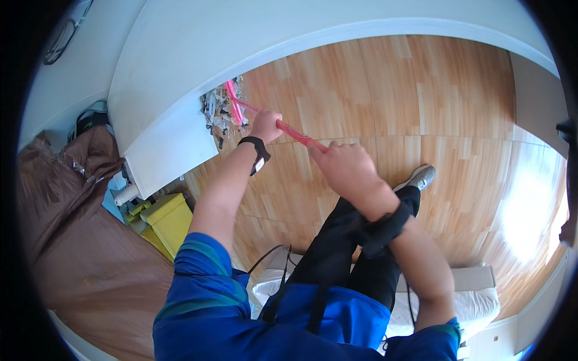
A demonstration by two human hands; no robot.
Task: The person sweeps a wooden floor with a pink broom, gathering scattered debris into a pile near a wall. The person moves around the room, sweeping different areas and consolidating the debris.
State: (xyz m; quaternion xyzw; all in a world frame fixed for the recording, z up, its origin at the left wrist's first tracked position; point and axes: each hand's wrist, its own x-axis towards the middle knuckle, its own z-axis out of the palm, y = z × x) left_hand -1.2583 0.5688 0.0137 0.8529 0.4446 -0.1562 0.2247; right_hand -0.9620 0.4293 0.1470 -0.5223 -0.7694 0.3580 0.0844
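Both of my hands grip the handle of a pink broom [295, 132], which slants from upper left to lower right in front of me. My left hand [266, 126], with a black wristband behind it, holds the handle nearer the broom head [234, 103]. Around the end of the handle is my right hand [347, 167], and a dark band circles that wrist. The pink bristles lie in a pile of shredded scraps and debris [216, 110] on the floor, against a white panel [176, 149].
Wood-look flooring [334, 94] spreads ahead and to the right. Yellow bins [169, 216] stand at left beside a brown plastic cover [99, 270]. A white-covered bed or cushion [469, 307] is behind my legs. My grey shoe [421, 177] rests on the floor.
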